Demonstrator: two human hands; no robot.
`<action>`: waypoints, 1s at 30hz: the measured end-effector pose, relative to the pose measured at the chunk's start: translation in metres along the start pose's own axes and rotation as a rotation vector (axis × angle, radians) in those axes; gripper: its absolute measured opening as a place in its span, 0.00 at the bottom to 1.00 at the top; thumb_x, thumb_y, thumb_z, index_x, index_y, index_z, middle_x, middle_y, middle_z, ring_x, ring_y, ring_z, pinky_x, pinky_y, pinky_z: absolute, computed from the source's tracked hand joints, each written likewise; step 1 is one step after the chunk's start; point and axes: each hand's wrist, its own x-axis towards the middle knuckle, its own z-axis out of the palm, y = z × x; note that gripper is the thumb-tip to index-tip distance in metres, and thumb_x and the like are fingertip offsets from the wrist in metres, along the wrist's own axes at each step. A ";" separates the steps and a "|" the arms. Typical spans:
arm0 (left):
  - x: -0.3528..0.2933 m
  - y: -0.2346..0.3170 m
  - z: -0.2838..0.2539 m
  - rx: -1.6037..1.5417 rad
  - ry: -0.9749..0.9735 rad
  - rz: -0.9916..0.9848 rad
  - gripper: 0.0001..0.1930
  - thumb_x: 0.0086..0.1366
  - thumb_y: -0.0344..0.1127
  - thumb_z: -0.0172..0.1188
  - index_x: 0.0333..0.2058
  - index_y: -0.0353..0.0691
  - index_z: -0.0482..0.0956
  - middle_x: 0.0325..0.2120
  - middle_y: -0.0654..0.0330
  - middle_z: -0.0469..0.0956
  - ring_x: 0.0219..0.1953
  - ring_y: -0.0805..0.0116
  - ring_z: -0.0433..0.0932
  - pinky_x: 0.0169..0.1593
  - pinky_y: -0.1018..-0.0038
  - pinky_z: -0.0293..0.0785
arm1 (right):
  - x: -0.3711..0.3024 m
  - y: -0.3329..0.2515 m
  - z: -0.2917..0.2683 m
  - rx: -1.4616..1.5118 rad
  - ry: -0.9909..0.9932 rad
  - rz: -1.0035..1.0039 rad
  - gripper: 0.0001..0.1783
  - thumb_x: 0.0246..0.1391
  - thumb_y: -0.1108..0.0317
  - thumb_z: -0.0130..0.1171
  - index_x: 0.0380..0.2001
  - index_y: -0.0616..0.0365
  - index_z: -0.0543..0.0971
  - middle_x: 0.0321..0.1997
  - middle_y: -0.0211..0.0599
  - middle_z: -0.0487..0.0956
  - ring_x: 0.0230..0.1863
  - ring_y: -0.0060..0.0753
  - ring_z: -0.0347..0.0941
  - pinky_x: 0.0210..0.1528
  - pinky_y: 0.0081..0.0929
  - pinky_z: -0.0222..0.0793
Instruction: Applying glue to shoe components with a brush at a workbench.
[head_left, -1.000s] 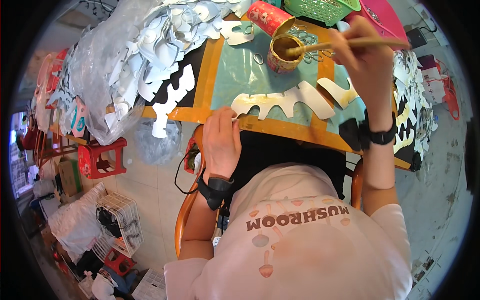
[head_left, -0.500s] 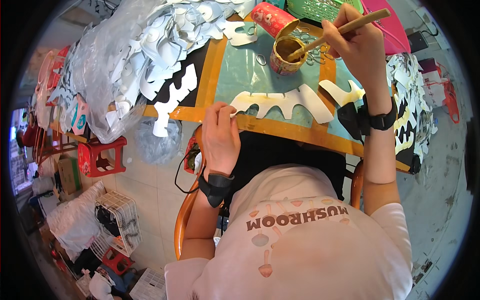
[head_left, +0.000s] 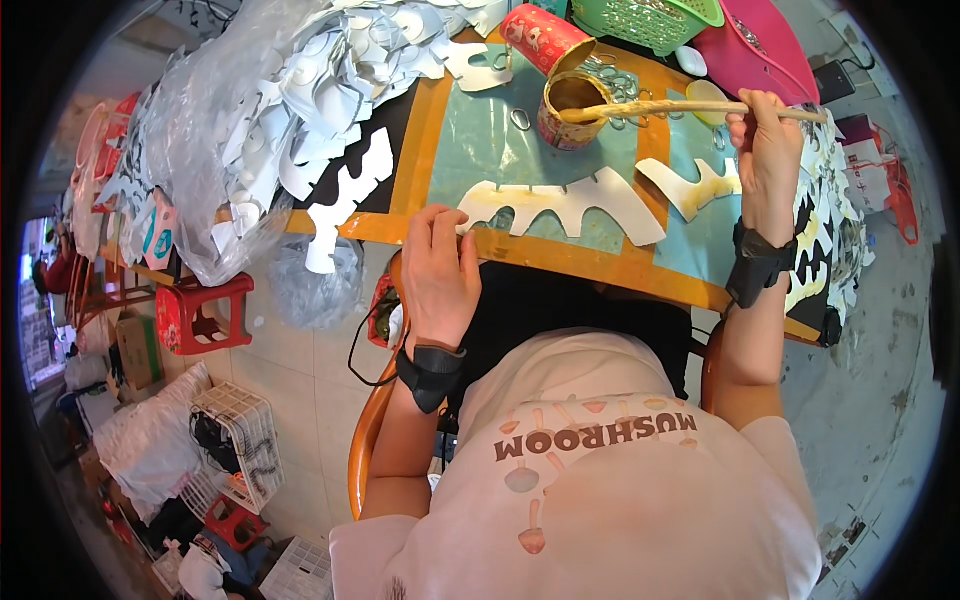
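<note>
My right hand grips the far end of a long wooden brush, its shaft smeared yellow. The brush lies nearly level, its tip at the mouth of an open can with yellowish residue on its rim. Close to the table's front edge, the fingertips of my left hand pinch the left end of a flat white cut-out piece with notched edges and a yellow smear. Another white piece, also yellowed, lies to its right, partly behind my right wrist.
A large heap of white pieces with clear plastic stands at the left. Behind the can are a red tin, metal rings, a green basket and a pink basin. More yellow-smeared pieces lie at the right.
My right hand has moved right and nearer to me, tilting the brush from steep to almost level and drawing its tip up toward the can's rim. My left hand has barely moved.
</note>
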 end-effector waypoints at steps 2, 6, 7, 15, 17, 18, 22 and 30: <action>0.000 -0.001 0.000 0.001 -0.002 0.000 0.11 0.54 0.19 0.57 0.38 0.35 0.72 0.40 0.51 0.70 0.39 0.51 0.74 0.39 0.67 0.73 | -0.001 -0.002 -0.008 0.100 -0.012 0.195 0.04 0.54 0.74 0.57 0.27 0.64 0.76 0.21 0.33 0.75 0.20 0.18 0.71 0.20 0.12 0.65; 0.000 0.001 -0.002 0.026 -0.015 -0.004 0.12 0.54 0.20 0.58 0.38 0.34 0.72 0.40 0.51 0.71 0.40 0.50 0.74 0.41 0.66 0.73 | 0.007 0.000 -0.015 0.601 -0.041 0.421 0.06 0.55 0.76 0.57 0.33 0.70 0.74 0.24 0.34 0.74 0.24 0.19 0.72 0.31 0.11 0.76; 0.001 0.003 -0.003 0.017 -0.024 -0.013 0.12 0.54 0.20 0.58 0.38 0.35 0.72 0.40 0.51 0.71 0.41 0.50 0.73 0.42 0.66 0.73 | 0.005 -0.008 -0.016 0.814 -0.137 0.454 0.08 0.55 0.76 0.57 0.35 0.71 0.73 0.26 0.35 0.74 0.25 0.20 0.73 0.34 0.11 0.77; -0.014 0.045 0.015 -0.018 -0.099 0.202 0.16 0.55 0.26 0.61 0.44 0.34 0.75 0.44 0.49 0.73 0.45 0.50 0.73 0.50 0.63 0.69 | -0.019 -0.057 -0.014 1.157 -0.316 0.193 0.15 0.59 0.74 0.54 0.42 0.78 0.68 0.37 0.46 0.70 0.34 0.28 0.74 0.40 0.17 0.80; -0.016 0.055 0.023 -0.094 -0.143 0.251 0.17 0.55 0.26 0.60 0.45 0.33 0.75 0.46 0.49 0.73 0.47 0.50 0.72 0.51 0.63 0.68 | -0.032 -0.058 -0.019 1.097 -0.253 0.146 0.16 0.59 0.73 0.54 0.43 0.78 0.68 0.36 0.45 0.72 0.35 0.27 0.74 0.41 0.16 0.80; -0.015 0.059 0.026 -0.120 -0.163 0.270 0.17 0.55 0.26 0.60 0.45 0.33 0.75 0.46 0.49 0.73 0.47 0.50 0.72 0.51 0.63 0.68 | -0.036 -0.055 -0.027 1.053 -0.217 0.124 0.16 0.59 0.72 0.54 0.43 0.78 0.68 0.36 0.45 0.72 0.35 0.27 0.74 0.41 0.15 0.80; -0.018 0.064 0.038 -0.122 -0.200 0.332 0.20 0.53 0.28 0.62 0.46 0.31 0.74 0.47 0.49 0.72 0.49 0.51 0.71 0.52 0.63 0.68 | -0.060 -0.026 -0.051 0.755 -0.083 0.064 0.15 0.61 0.69 0.53 0.43 0.73 0.71 0.37 0.43 0.74 0.38 0.23 0.74 0.41 0.10 0.77; -0.020 0.066 0.047 -0.033 -0.233 0.322 0.24 0.52 0.31 0.64 0.48 0.31 0.72 0.48 0.47 0.71 0.50 0.50 0.70 0.54 0.62 0.66 | -0.110 -0.004 -0.057 0.182 -0.198 -0.045 0.27 0.58 0.77 0.51 0.58 0.49 0.57 0.40 0.46 0.77 0.36 0.27 0.77 0.38 0.18 0.77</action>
